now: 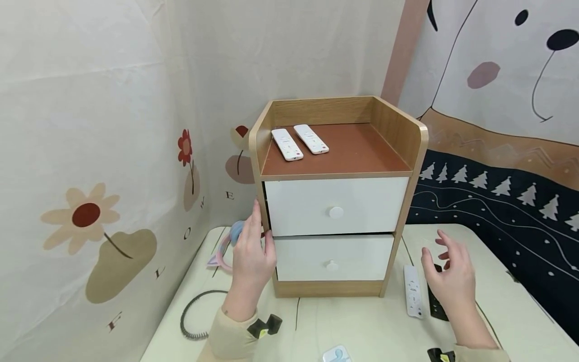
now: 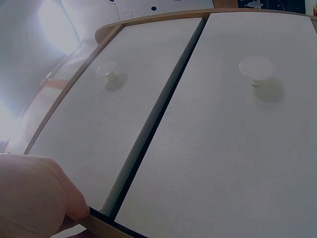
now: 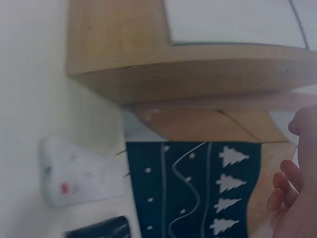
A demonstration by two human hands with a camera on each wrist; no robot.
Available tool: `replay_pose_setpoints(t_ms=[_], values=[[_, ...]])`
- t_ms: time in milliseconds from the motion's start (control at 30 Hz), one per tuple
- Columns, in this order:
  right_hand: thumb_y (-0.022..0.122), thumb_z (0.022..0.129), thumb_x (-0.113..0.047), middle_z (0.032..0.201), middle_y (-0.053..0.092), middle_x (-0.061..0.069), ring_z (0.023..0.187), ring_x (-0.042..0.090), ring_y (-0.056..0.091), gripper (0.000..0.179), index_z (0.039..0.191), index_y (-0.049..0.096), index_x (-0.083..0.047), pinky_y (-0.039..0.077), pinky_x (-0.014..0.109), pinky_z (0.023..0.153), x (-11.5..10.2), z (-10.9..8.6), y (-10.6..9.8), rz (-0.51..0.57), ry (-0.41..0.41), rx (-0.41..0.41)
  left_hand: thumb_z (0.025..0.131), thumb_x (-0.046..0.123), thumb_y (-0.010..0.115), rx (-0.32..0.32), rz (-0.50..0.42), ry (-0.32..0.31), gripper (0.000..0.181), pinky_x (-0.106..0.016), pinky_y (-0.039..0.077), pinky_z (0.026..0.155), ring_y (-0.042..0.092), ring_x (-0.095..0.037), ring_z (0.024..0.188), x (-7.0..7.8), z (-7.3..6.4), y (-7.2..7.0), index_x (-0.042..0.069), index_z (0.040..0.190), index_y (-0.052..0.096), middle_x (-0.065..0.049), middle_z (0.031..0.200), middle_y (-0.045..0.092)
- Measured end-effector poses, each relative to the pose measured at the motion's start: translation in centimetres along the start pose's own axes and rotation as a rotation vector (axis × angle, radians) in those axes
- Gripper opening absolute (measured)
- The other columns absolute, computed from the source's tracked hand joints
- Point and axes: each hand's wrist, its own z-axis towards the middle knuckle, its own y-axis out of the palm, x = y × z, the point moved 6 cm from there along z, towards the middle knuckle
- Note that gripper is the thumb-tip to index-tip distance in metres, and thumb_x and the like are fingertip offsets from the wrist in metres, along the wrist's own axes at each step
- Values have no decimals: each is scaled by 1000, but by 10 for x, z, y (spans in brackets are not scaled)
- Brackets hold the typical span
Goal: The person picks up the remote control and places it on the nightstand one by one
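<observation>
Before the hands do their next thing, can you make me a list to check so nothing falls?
1. Left hand touching the cabinet at its left side: ok.
2. Right hand holding nothing: ok.
3. Two white remotes lying flat on top: ok.
4. Upper drawer pushed all the way in: cannot tell; a dark gap shows along its left edge.
5. Table bare beside the right hand: not ok; a white remote and a black remote lie there.

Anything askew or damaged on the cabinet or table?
Maybe slightly askew: the top drawer of the cabinet shows a dark gap down its left edge, near the left hand, and none as plain on its right, so it may not sit flush. No spill or damage shows.
</observation>
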Motion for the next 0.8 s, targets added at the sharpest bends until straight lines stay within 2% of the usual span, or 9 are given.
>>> replay_pose_setpoints(t_ms=[100, 200, 300, 367, 433, 533, 667, 800], values=[[76, 95, -13, 130, 72, 21, 93, -10, 47, 62, 154, 60, -4, 37, 12, 77, 12, -9, 7, -47, 63, -58, 93, -12, 70, 1, 0, 4, 78, -52, 69, 81, 74, -45, 112, 0, 1, 0, -10, 165, 39, -32, 138, 67], [77, 97, -16, 133, 70, 22, 96, 13, 59, 62, 155, 58, -5, 43, 23, 77, 22, -18, 16, -93, 109, -136, 94, -11, 70, -3, 1, 3, 77, -50, 69, 81, 74, -45, 112, 1, 1, -1, -10, 165, 38, -33, 139, 67], [76, 99, -20, 134, 69, 24, 98, 34, 65, 62, 156, 57, -3, 51, 40, 75, 30, -25, 26, -140, 125, -220, 95, -11, 69, -6, 1, 2, 77, -50, 69, 81, 74, -45, 112, 0, 1, -1, -10, 165, 38, -33, 139, 67], [75, 101, -23, 134, 67, 27, 105, 42, 66, 62, 155, 56, -2, 56, 54, 78, 35, -28, 34, -164, 138, -276, 94, -11, 69, -3, 1, 3, 77, -50, 69, 81, 74, -44, 112, 0, 1, -1, -10, 165, 39, -32, 139, 67], [74, 102, -26, 135, 66, 30, 112, 49, 65, 63, 156, 54, 0, 57, 64, 86, 40, -31, 42, -182, 167, -334, 93, -12, 69, -1, 1, 2, 77, -51, 69, 81, 74, -44, 113, 0, 1, -1, -10, 165, 39, -32, 139, 68], [71, 104, -32, 138, 62, 34, 125, 56, 60, 67, 159, 50, 0, 53, 73, 98, 49, -35, 52, -209, 242, -431, 93, -12, 69, 2, 3, 1, 77, -51, 69, 82, 74, -45, 113, 0, 0, -1, -10, 164, 39, -32, 139, 68], [68, 105, -39, 147, 53, 39, 134, 62, 54, 72, 162, 46, 0, 50, 76, 106, 57, -42, 60, -252, 322, -543, 94, -11, 69, -3, 1, -2, 77, -51, 69, 82, 74, -45, 113, 0, 0, -1, -9, 165, 39, -32, 139, 68], [69, 104, -40, 150, 48, 46, 135, 68, 51, 74, 159, 47, 4, 50, 77, 108, 60, -46, 64, -284, 318, -586, 96, -9, 69, -9, -2, -3, 76, -51, 69, 84, 74, -46, 115, 1, 1, -2, -9, 165, 38, -33, 140, 67]])
